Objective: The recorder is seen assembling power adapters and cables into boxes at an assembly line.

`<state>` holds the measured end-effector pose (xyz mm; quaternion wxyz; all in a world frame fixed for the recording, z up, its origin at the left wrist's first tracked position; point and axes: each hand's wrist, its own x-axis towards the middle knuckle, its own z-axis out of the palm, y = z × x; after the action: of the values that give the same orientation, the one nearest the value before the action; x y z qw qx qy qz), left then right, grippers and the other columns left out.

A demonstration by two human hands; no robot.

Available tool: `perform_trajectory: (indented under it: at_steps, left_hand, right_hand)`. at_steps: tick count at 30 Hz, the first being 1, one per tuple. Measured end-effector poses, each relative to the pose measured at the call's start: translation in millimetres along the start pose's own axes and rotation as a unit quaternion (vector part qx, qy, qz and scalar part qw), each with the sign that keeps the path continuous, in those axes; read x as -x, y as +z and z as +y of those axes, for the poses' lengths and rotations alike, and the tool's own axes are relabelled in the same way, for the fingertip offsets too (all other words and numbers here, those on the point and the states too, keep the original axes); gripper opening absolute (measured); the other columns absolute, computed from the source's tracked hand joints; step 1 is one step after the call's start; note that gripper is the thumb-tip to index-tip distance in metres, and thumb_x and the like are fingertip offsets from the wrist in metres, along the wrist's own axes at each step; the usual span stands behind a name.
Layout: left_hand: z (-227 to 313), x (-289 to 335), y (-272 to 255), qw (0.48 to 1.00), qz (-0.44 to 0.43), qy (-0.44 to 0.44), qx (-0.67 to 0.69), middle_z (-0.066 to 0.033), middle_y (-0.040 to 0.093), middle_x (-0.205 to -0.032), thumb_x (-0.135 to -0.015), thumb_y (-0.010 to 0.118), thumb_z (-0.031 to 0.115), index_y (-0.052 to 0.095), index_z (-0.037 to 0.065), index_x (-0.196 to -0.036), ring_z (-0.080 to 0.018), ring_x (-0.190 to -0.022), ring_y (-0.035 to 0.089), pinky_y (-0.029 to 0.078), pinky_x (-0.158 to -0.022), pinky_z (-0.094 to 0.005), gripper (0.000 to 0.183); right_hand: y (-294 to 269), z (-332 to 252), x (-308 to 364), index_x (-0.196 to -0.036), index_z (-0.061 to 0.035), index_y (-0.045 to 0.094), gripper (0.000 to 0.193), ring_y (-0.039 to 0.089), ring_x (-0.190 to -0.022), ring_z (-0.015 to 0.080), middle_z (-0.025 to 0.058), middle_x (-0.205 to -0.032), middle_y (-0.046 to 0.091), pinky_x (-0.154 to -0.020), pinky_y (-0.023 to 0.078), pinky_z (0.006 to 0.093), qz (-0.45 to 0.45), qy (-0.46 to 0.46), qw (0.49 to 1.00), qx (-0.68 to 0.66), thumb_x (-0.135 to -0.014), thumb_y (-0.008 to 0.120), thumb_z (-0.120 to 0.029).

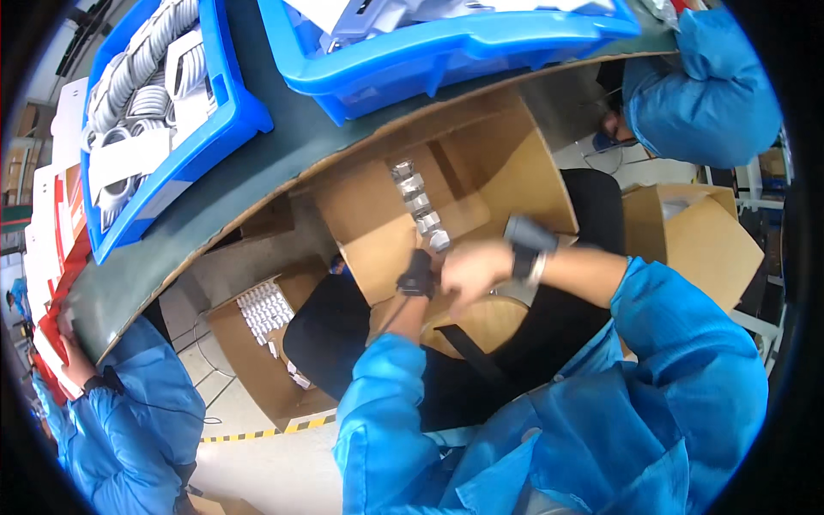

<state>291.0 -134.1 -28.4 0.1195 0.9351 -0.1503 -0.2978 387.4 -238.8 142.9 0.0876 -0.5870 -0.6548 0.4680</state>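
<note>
- Left hand (417, 246): partly hidden and blurred, near the lowest packet; whether its grip is closed, I cannot tell.
- Right hand (474, 269): blurred, back uppermost, just right of the left wristband (417, 276); its grip cannot be told either.
- Left forearm slants steeply upward; right forearm crosses leftward, elbow bent.
- Silvery-white packets (416, 203): in a row inside the open cardboard box (534, 184).
- Beyond: bench (287, 107) bearing blue bins (463, 58).
</note>
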Motion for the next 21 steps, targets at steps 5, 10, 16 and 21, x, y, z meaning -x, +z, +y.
perform_trajectory:
  at_steps: [5, 10, 16, 21]
  left_hand:
    - [14, 14, -54, 0.998, -0.022, 0.0, -0.065, -0.0037, 0.068, -0.107, -0.086, 0.056, 0.038, 0.076, 0.013, -0.085, -0.0192, -0.112, 0.054, 0.002, -0.116, -0.0615, 0.032]
    - [23, 97, -95, 0.981, 0.189, -0.051, -0.011, -0.0039, 0.063, -0.086, -0.085, 0.059, 0.02, 0.069, 0.01, -0.078, -0.0196, -0.099, 0.057, 0.017, -0.117, -0.0565, 0.016]
    - [40, 151, -89, 0.957, 0.233, -0.143, 0.094, -0.0061, 0.063, -0.099, -0.079, 0.069, 0.016, 0.066, 0.005, -0.081, -0.027, -0.108, 0.057, 0.024, -0.112, -0.058, 0.012]
    - [46, 145, -101, 0.935, 0.283, -0.154, 0.151, -0.0099, 0.06, -0.109, -0.076, 0.071, 0.013, 0.066, 0.006, -0.08, -0.0309, -0.114, 0.051, 0.032, -0.108, -0.0517, 0.01]
  right_hand:
    - [10, 213, -30, -0.119, -0.004, 0.06, 0.047, 0.065, -0.079, 0.0171, 0.011, -0.099, 0.066, -0.058, 0.054, 0.0298, 0.005, 0.413, 0.828, -0.38, -0.089, 0.055, -0.04]
    - [82, 298, -93, -0.129, 0.0025, 0.054, 0.071, 0.062, -0.106, 0.037, 0.0243, -0.118, 0.063, -0.09, 0.05, 0.0398, 0.141, 0.47, 0.843, -0.221, -0.077, 0.065, -0.045]
    - [107, 314, -164, -0.128, 0.0033, 0.054, 0.073, 0.061, -0.108, 0.0373, 0.0251, -0.118, 0.063, -0.093, 0.048, 0.0397, 0.269, 0.491, 0.77, -0.306, -0.075, 0.066, -0.046]
    - [133, 306, -177, -0.127, 0.0039, 0.055, 0.075, 0.06, -0.11, 0.0377, 0.0258, -0.117, 0.063, -0.095, 0.047, 0.0397, 0.286, 0.489, 0.74, -0.363, -0.074, 0.067, -0.047]
